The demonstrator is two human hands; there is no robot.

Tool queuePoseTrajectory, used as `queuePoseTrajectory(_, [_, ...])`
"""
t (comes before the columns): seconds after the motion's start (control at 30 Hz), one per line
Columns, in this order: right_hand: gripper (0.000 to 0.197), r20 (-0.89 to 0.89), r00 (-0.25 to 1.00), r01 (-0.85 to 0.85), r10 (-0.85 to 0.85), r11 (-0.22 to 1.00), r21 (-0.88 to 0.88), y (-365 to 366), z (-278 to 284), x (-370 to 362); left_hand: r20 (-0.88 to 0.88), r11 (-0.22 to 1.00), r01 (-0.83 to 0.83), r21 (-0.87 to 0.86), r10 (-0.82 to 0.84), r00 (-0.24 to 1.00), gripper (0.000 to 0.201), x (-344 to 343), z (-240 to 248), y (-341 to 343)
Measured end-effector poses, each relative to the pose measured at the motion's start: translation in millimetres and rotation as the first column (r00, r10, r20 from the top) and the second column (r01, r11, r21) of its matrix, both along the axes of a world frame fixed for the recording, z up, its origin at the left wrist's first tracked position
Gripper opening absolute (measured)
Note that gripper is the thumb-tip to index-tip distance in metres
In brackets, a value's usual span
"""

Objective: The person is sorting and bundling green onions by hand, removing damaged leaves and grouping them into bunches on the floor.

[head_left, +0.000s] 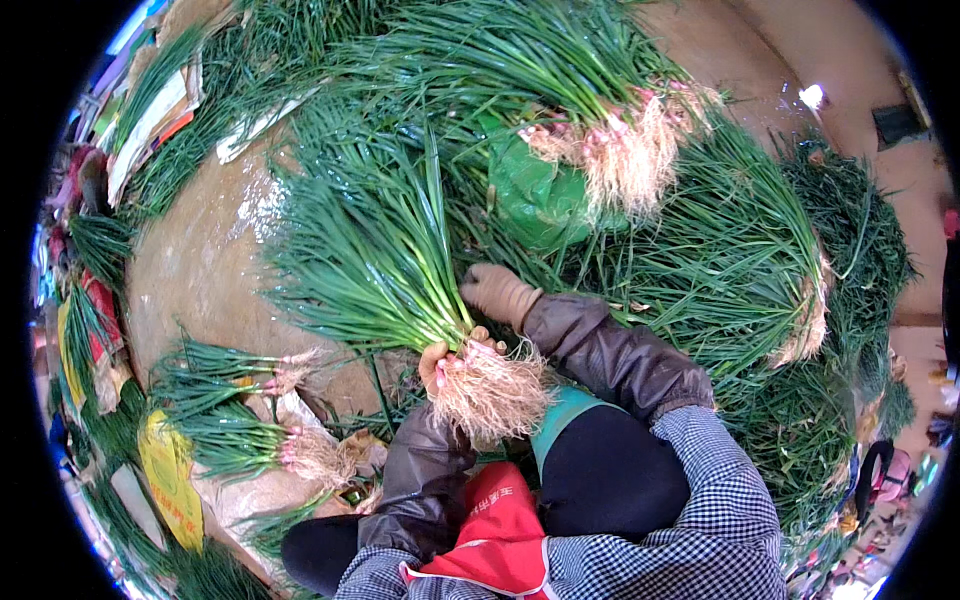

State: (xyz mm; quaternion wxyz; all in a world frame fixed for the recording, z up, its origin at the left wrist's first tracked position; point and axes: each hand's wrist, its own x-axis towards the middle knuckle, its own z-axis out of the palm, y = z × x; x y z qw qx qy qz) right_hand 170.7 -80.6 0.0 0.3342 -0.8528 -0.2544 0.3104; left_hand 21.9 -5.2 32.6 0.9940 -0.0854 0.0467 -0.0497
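Observation:
A large bunch of spring onions point(400, 260) with long green leaves lies across my lap area, its pale stringy roots point(490, 390) toward me. My left hand point(433, 367), in a tan glove, is wrapped round the stalks just above the roots. Its fingertips show on the far side of the bunch. At the bunch's right edge is my right hand point(500, 293), also gloved, with its fingers curled in against the stalks. Whatever it may pinch is hidden by the fingers. Brown sleeve covers reach up both forearms.
Two smaller spring onion bunches point(240, 440) lie at the left on sacking, near a yellow bag point(172, 478). A thick rooted bundle point(630, 140) rests on a green plastic bag point(540, 195) at the far side. More heaped onions point(730, 240) lie to my right. The brown floor point(205, 270) looks wet.

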Motion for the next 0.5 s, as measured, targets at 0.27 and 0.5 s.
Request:
queuePoseTrajectory(0.27, [0.032, 0.05, 0.978, -0.124, 0.203, 0.755, -0.644, -82.4, 11.2, 18.0, -0.24, 0.952, 0.098, 0.29, -0.027, 0.97, 0.044, 3.6, -26.5, -1.7])
queuePoseTrajectory(0.5, [0.041, 0.83, 0.386, 0.605, -0.402, 0.79, 0.101, -111.4, 118.2, 159.2, -0.137, 0.977, 0.092, 0.194, -0.066, 0.988, 0.059, 5.2, -19.5, -4.2])
